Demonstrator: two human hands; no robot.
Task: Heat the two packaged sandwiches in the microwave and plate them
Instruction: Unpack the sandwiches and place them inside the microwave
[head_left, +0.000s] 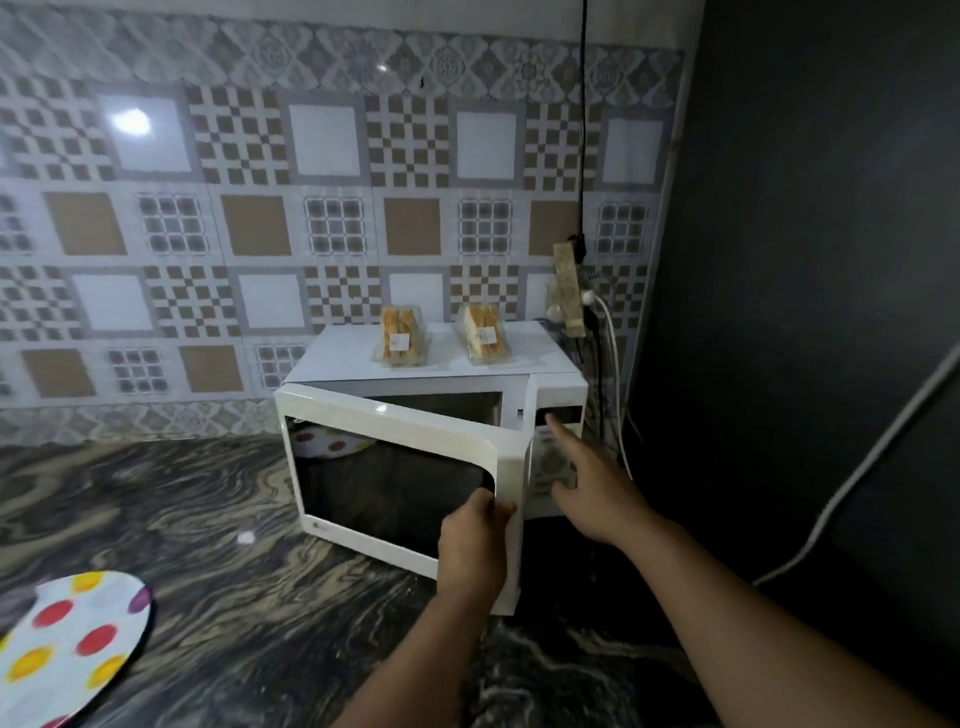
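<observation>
A white microwave (436, 371) stands on the marbled counter against the tiled wall. Its door (395, 467) is swung partly open toward me. My left hand (475, 540) grips the door's right edge near the bottom. My right hand (587, 483) holds nothing and points its index finger at the control panel (558, 447). Two packaged sandwiches lie side by side on the microwave's top: one at the left (401, 338), one at the right (483, 332). A polka-dot plate (67, 649) lies on the counter at the lower left. The door glass reflects a dotted plate.
A power strip (569, 291) with plugs and cables hangs on the wall right of the microwave. A dark wall (805, 260) closes off the right side, with a grey cable (857, 467) running across it. A small white scrap (245, 538) lies on the counter.
</observation>
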